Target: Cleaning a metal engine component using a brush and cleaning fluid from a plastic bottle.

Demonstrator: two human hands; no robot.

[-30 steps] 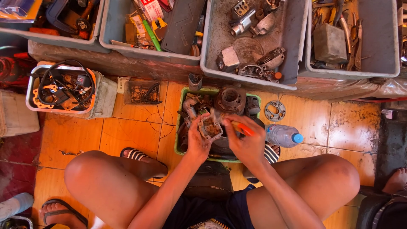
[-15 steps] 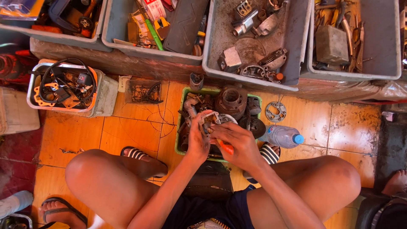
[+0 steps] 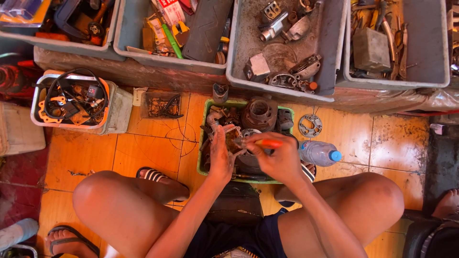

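My left hand (image 3: 221,157) holds a small metal engine part (image 3: 233,136) over the green tray (image 3: 204,110), which is full of greasy metal parts. In my right hand (image 3: 278,160) is a red-handled screwdriver (image 3: 265,143), its tip pointing left against the part. Both hands hover above the tray, between my knees. A round cylinder piece (image 3: 258,113) lies at the back of the tray.
A plastic water bottle (image 3: 319,153) lies right of the tray, a round metal plate (image 3: 310,125) behind it. Grey bins (image 3: 334,57) of tools and parts line the back. A white tub (image 3: 117,102) with cables and gaskets stands left. Another person's foot (image 3: 447,204) shows at right.
My right hand turned the screwdriver from pointing down-right to lying level, with its tip brought onto the part in my left hand. The hands have moved closer together.
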